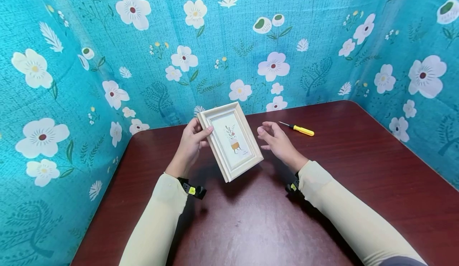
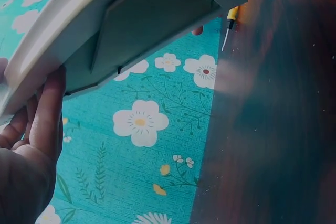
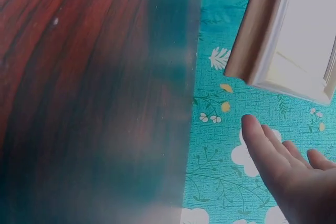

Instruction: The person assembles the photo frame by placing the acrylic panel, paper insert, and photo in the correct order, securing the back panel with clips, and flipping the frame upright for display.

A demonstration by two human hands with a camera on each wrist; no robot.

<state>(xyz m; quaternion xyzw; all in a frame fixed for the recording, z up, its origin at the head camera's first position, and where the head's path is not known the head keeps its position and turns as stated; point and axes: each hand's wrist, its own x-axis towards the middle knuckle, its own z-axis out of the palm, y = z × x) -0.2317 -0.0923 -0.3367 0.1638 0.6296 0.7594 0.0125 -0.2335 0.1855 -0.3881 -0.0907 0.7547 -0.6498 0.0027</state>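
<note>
A cream picture frame [image 1: 246,127] with a small potted-plant picture is held up over the table, tilted. My left hand [image 1: 191,142] grips its upper left edge, thumb on the front and fingers behind. In the left wrist view the dark back panel [image 2: 152,19] of the picture frame shows, with a flap standing out from it. Just off the frame's right side is my right hand [image 1: 277,140], its fingers loosely bent and holding nothing. The right wrist view shows that hand [image 3: 286,166] apart from the frame [image 3: 262,40].
A screwdriver [image 1: 303,130] with a yellow handle lies on the dark red table [image 1: 358,170], beyond the right hand. Behind the table's far edge hangs a teal flowered cloth [image 1: 222,26], which also runs along both sides. Each wrist wears a black strap [image 1: 191,189].
</note>
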